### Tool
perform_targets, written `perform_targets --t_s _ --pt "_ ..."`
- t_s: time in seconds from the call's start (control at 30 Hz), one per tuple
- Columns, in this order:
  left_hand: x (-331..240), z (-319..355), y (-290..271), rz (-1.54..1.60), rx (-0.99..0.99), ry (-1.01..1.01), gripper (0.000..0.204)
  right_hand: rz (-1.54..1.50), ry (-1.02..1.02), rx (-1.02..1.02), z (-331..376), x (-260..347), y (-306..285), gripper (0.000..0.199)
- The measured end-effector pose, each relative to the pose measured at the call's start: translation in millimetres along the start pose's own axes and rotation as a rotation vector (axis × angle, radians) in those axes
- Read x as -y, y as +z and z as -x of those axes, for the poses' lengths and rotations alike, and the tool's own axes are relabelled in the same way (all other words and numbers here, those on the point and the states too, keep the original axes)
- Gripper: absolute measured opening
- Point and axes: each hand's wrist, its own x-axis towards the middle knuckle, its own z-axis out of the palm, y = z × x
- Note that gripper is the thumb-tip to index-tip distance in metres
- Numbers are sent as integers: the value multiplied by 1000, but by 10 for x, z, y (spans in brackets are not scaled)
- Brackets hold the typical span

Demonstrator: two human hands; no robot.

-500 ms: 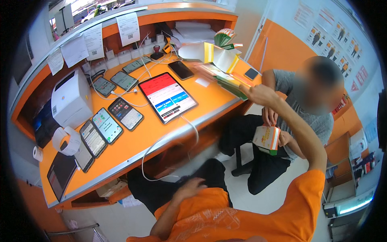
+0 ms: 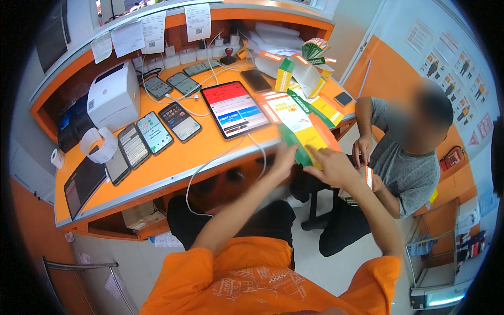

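A flat, unfolded carton (image 2: 301,131) in white, yellow, green and orange lies over the desk's right front edge, its near end sticking out past the edge. My left hand (image 2: 283,161) is closed on its green left side. On the yellow near end, my right hand (image 2: 334,166) has its fingers on top and its thumb by the lower edge, gripping it. Another flat carton (image 2: 326,110) shows beyond its right side. A partly folded carton (image 2: 284,75) stands behind. Seated at right, a co-worker holds a box (image 2: 364,181) in both hands, partly hidden behind my right forearm.
A tablet (image 2: 234,109) lies left of the cartons, its white cable (image 2: 202,169) hanging over the front edge. Several phones (image 2: 154,132), a label printer (image 2: 113,97) and a paper roll (image 2: 100,145) occupy the left side. A dark phone (image 2: 255,81) and stamp (image 2: 229,56) are farther back.
My left hand has come up from my lap to the carton. My right hand has moved down and nearer, bringing the carton over the desk edge. The view has shifted.
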Motion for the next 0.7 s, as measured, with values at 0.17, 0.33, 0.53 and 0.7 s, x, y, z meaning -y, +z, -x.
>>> perform_targets --t_s 0.17,0.33,0.53,0.7 --pt "-31 408 -213 -359 18 310 28 -460 513 -317 196 -502 228 59" --pt "-69 688 -451 -351 119 144 32 -1909 591 -147 173 -562 776 49" --pt "-94 1027 -515 -505 -40 336 38 -1694 539 -521 163 53 1065 36" --pt "-279 1489 -668 -503 176 281 38 -1680 472 -728 543 530 987 39"
